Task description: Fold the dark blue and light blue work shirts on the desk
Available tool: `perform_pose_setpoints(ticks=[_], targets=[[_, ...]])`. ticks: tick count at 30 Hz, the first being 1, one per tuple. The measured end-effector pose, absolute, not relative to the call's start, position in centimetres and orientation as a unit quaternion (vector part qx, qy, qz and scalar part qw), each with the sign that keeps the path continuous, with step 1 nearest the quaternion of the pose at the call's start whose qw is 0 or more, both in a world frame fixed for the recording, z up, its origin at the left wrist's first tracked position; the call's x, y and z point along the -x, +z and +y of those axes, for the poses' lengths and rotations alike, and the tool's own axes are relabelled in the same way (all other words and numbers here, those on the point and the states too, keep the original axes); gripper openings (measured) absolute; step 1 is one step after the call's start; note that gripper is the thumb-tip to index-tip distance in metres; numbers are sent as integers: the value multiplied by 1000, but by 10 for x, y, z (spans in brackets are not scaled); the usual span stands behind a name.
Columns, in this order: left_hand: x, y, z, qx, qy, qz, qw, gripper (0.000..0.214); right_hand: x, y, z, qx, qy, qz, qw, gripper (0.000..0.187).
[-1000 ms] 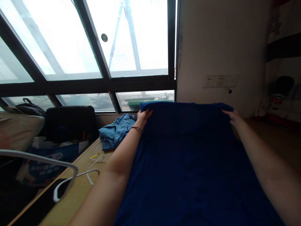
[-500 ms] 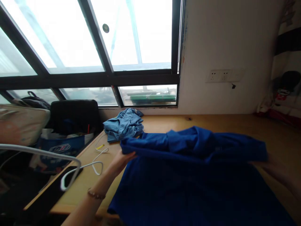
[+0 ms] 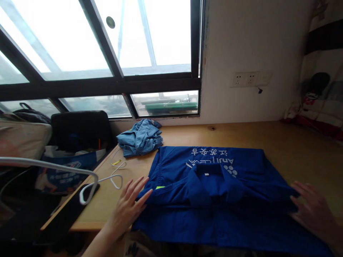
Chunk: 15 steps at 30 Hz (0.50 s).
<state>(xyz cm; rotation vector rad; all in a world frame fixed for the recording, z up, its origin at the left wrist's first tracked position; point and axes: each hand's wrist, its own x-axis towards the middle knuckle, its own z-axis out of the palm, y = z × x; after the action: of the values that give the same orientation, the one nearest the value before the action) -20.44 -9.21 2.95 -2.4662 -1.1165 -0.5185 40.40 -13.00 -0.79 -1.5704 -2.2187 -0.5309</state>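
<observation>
A dark blue work jacket (image 3: 177,192) lies on the table, its collar upright in the middle and white print showing on its back behind the collar. The part nearest me hangs over the table's front edge. At the left shoulder fold, my left hand (image 3: 131,203) has its fingers stretched out, the tips touching the cloth beside a small yellow-green patch. My right hand (image 3: 312,210) rests at the opposite fold with fingers spread and thumb apart, dimly lit. Neither hand is closed round the cloth.
A crumpled light blue garment (image 3: 140,139) lies at the back left of the wooden table (image 3: 182,134). A white cable (image 3: 114,180) and a white curved bar (image 3: 91,189) are at the left. Beyond stand a black chair (image 3: 81,128) and bags. Wall sockets (image 3: 245,79) are at the right.
The raised, folded blue jacket has come down flat on the table, and its collar and back print now show. Both hands have loosened from its edges and lowered slightly.
</observation>
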Motion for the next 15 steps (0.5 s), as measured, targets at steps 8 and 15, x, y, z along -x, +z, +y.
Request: perform_pose_setpoints(ticks=[8, 15], targets=[[166, 23, -78, 896, -84, -414, 135, 44, -347, -3, -105, 507, -243, -827, 29, 63], [185, 71, -80, 874, -149, -415, 206, 47, -366, 47, -131, 552, -265, -786, 85, 50]])
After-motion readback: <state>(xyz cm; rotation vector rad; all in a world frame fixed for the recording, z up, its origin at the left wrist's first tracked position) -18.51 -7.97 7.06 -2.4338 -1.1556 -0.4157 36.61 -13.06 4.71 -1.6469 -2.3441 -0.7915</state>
